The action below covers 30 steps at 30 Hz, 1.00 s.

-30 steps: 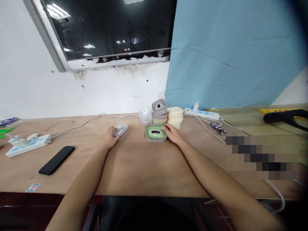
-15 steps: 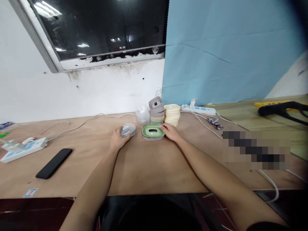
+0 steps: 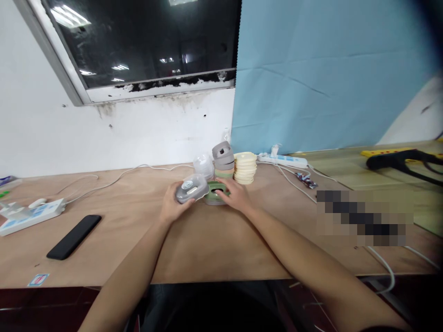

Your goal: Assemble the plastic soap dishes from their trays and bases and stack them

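My left hand (image 3: 171, 205) grips a grey soap dish with a clear lid (image 3: 191, 188), raised off the table and tilted; a round label shows on it. Its right edge overlaps the view of a green soap dish (image 3: 211, 197) with a dark slot, which sits on a grey base. My right hand (image 3: 238, 195) is closed on the green dish's right side, thumb over the slot and fingers along the far rim. Right behind stand a leaning stack of grey dishes (image 3: 223, 154), clear plastic lids (image 3: 203, 165) and a stack of cream-coloured trays (image 3: 245, 168).
A black phone (image 3: 74, 236) lies at the left on the brown table (image 3: 221, 249), near a white power strip (image 3: 32, 216). Another power strip (image 3: 285, 160) stands at the back right, with cables and a small wrapped item (image 3: 306, 180). The wall rises behind.
My left hand has lifted the lidded soap dish and brought it right, towards the green one. My right hand has shifted left, from the green dish's edge to over its slot.
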Tool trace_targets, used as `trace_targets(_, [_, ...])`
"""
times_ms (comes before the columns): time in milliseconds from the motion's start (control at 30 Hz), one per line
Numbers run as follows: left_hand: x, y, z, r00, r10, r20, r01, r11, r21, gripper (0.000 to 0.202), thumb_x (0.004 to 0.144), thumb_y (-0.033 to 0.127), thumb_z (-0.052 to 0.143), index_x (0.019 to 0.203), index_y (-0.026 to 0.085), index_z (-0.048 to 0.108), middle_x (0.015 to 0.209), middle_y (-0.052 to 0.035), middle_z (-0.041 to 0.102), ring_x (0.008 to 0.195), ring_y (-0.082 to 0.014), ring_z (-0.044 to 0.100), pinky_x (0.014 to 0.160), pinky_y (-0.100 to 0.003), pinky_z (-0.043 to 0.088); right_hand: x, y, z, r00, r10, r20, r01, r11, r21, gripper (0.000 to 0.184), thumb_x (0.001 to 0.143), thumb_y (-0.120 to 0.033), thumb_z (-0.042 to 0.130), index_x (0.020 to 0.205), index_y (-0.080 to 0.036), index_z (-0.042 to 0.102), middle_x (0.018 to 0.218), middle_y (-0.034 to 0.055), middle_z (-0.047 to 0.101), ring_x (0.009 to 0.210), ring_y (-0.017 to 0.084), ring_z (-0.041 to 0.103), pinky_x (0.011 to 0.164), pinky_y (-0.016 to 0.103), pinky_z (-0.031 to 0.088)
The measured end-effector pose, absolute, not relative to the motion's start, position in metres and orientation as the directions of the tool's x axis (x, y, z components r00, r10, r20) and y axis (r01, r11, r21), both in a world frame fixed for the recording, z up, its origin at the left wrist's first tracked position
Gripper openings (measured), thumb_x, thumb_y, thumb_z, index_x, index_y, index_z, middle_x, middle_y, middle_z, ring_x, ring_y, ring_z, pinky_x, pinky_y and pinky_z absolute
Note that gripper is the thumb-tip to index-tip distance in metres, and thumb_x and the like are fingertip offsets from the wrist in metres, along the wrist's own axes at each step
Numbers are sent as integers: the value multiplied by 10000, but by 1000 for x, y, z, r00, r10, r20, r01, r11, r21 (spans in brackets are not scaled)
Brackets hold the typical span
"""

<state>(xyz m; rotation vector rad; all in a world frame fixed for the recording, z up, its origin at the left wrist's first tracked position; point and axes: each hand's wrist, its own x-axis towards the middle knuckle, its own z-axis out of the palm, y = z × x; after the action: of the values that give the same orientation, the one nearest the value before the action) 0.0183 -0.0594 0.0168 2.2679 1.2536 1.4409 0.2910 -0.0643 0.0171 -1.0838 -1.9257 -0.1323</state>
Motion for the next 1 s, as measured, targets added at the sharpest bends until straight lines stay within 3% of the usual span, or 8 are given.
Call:
trace_targets(167, [33,-76,24,314,620,719,489,-755,437,713,691,462,745,1289,203,457,1284,-127,510,1230,-298,482,1024,-458,420,284,-67,19,-425,544,724,629,752,-196,642,871,-493,550,1430,-228,378,1414,104,476,1288,260,461,1049,438,414])
trace_targets(333, [35,-77,23,342,561,754,467,-798,382,755,681,442,756,1319,214,424,1317,-131,472,1271,-309,443,1051,-470,401,286,-66,16,-463,518,719,569,796,-207,629,899,-447,530,1460,-250,323,1443,91,448,1327,237,421,1074,437,389])
trace_targets(433, [35,-77,23,304,573,761,461,-787,409,815,672,436,767,1351,216,373,1324,-131,474,1238,-302,476,1040,-465,413,284,-68,14,-405,561,722,565,774,-285,577,910,-447,514,1439,-274,365,1426,83,474,1277,242,476,1036,435,421])
trace_targets(533, [35,-77,22,272,600,752,464,-767,444,846,678,429,767,1374,212,338,1347,-137,466,1241,-304,476,1047,-464,409,281,-67,12,-319,635,703,547,729,-411,545,900,-479,520,1398,-275,433,1358,85,540,1080,233,602,925,403,490])
trace_targets(667, [35,-78,20,258,640,724,468,-738,486,899,658,448,773,1403,243,312,1396,-134,436,1274,-318,455,1062,-486,396,279,-66,10,-204,765,611,492,620,-612,538,899,-545,477,1343,-243,509,1051,63,688,768,189,641,747,336,524])
trace_targets(867, [36,-79,17,286,660,695,355,-747,563,1036,650,439,778,1470,227,181,1432,-166,401,1281,-321,451,1057,-486,395,277,-69,13,-113,783,612,443,591,-674,544,897,-606,423,1234,-215,595,1054,74,685,918,225,642,818,339,499])
trace_targets(1000, [36,-81,17,334,652,681,276,-758,590,1083,660,458,771,1474,244,91,1448,-194,361,1096,-277,577,938,-453,486,274,-66,13,-38,804,594,331,571,-751,507,895,-619,412,1019,-197,665,1006,74,699,927,224,642,826,332,497])
